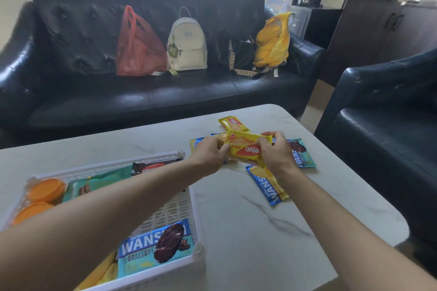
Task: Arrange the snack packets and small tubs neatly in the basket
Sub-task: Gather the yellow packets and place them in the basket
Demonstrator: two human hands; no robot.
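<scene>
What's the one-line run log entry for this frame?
hands: left and right both grip yellow packet | place: above table | basket: partly filled | loose packets: remain on table

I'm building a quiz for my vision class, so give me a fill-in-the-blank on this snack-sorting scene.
1. Both hands, left hand and right hand, hold one ____ packet.
2. The tubs in the basket have ____ lids.
3. The white backpack sits on the ____.
4. The packet lying at the basket's near corner is labelled ____.

Missing words: yellow; orange; sofa; WANSHI
</scene>
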